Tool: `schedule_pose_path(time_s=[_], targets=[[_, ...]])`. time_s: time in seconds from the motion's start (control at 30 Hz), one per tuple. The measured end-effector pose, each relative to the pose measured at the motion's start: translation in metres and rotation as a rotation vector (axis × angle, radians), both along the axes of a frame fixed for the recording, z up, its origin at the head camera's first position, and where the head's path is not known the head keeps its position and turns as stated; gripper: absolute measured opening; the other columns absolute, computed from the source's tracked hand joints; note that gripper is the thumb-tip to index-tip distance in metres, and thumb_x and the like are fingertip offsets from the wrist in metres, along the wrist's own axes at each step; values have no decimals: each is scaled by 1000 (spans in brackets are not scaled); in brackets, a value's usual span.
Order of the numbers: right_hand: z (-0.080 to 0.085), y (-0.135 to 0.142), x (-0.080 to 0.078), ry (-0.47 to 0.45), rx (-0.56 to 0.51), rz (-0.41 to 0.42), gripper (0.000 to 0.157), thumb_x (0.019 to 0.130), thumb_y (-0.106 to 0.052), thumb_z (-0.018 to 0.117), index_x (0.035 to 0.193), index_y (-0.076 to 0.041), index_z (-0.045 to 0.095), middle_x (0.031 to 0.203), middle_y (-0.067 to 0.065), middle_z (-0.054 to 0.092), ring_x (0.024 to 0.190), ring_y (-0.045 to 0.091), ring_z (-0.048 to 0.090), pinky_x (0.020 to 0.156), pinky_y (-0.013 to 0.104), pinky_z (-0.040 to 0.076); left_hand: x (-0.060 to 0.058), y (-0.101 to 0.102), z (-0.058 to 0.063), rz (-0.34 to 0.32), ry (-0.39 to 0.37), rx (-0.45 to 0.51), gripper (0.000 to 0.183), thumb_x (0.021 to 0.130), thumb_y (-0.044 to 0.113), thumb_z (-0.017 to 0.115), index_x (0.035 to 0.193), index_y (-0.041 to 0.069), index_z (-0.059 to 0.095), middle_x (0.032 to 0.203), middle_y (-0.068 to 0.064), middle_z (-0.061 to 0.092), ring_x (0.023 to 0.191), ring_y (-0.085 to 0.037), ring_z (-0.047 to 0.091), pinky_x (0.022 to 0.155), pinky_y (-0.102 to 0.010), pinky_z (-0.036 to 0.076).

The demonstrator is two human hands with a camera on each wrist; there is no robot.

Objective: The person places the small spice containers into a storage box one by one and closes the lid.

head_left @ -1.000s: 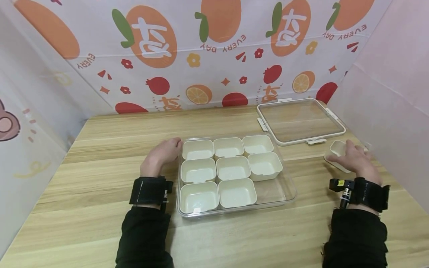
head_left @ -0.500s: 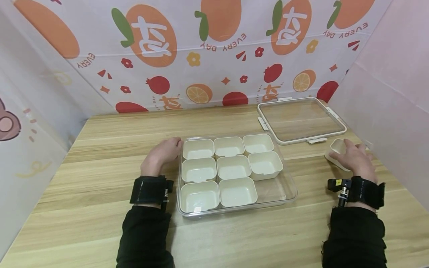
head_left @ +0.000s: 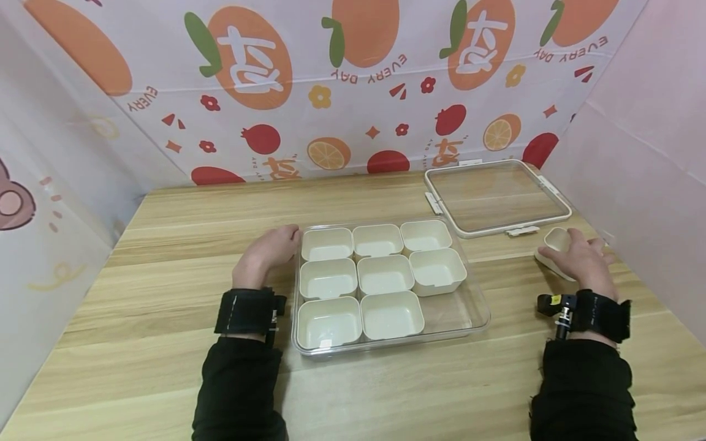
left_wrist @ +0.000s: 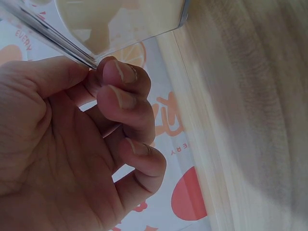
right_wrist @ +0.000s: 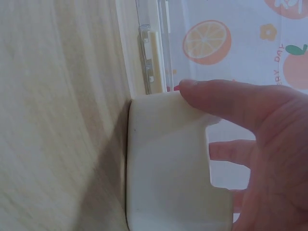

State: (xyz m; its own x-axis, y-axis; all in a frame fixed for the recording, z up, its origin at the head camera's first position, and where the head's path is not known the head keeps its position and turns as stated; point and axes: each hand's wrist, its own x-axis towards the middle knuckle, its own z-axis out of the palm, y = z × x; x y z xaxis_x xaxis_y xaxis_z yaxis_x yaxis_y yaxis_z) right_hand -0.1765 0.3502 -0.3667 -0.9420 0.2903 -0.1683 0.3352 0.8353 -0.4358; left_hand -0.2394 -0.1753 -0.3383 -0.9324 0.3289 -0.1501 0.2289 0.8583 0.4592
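Note:
A clear plastic storage box holds several small cream bins in rows, with a gap at its near right corner. My left hand is at the box's left wall; in the left wrist view its thumb and index finger pinch the clear rim, the other fingers curled below. At the right, my right hand grips a separate cream bin from above. Its thumb lies on one side and the fingers reach round the other. That bin stands upright on the table, its notched rim towards the palm.
Behind the box, at the back right, lies a clear lid with a white frame and side clips. A fruit-print cloth hangs along the table's back edge, and a pale cloth wall borders the right side. Wooden tabletop extends left.
My right hand has shifted slightly left and settled closer round the separate bin. The left hand keeps its hold on the box rim, and the box stays in place.

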Motion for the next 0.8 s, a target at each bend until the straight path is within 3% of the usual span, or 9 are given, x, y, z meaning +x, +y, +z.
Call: schedule_pose_path(time_s=[0.5,0.8], targets=[[-4,3,-2,110,44,-24,86,82,-53,53,136,5,20,118,47,17,101,60,20,75,66,32,0,2,1,15,-12,10,29,98,19,26,88,4,49,70,-10,44,65,-23,44,61,-37,38],[18,-4,3,241,46,-9,87,79,-52,59,139,0,23,121,43,24,109,54,21,84,65,27,-1,1,0,11,-7,3,29,98,18,26,93,2,50,71,-10,47,68,-24,46,64,-39,38]])
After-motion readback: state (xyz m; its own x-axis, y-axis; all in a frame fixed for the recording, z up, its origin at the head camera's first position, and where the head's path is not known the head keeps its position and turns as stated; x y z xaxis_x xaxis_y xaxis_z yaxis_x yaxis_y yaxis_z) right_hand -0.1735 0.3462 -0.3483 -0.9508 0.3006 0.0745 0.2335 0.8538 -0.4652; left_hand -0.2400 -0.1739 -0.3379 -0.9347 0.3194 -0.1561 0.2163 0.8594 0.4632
